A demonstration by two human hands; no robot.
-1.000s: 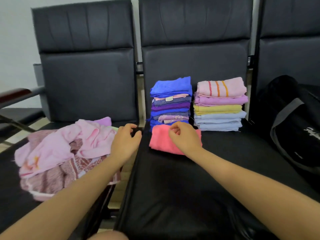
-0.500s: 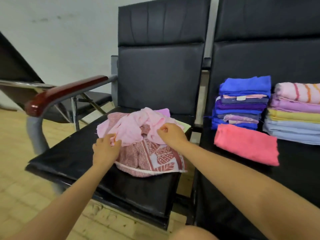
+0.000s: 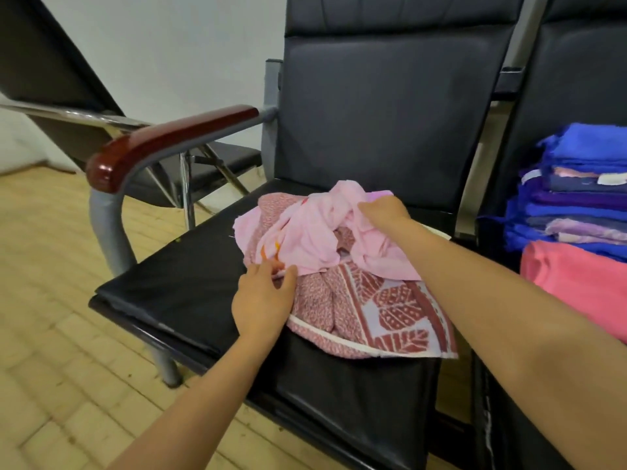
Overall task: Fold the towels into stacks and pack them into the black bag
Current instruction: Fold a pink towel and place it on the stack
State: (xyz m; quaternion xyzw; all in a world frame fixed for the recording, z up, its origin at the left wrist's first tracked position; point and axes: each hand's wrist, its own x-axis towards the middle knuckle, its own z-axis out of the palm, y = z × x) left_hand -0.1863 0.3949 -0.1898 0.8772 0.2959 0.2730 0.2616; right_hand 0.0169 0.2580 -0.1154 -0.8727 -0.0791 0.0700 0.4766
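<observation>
Left hand (image 3: 263,300) pinches the pink towel's (image 3: 315,239) near edge; right hand (image 3: 385,212) grip clamps its far bunch (crumpled).

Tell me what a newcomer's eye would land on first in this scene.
First, the crumpled light pink towel heaped on a red leaf-patterned towel on the black chair seat, with the left hand pinching its near edge and the right hand gripping its far side. Next, the glossy red-brown armrest on the left. At the right edge, a folded blue and purple stack stands behind a coral towel.
</observation>
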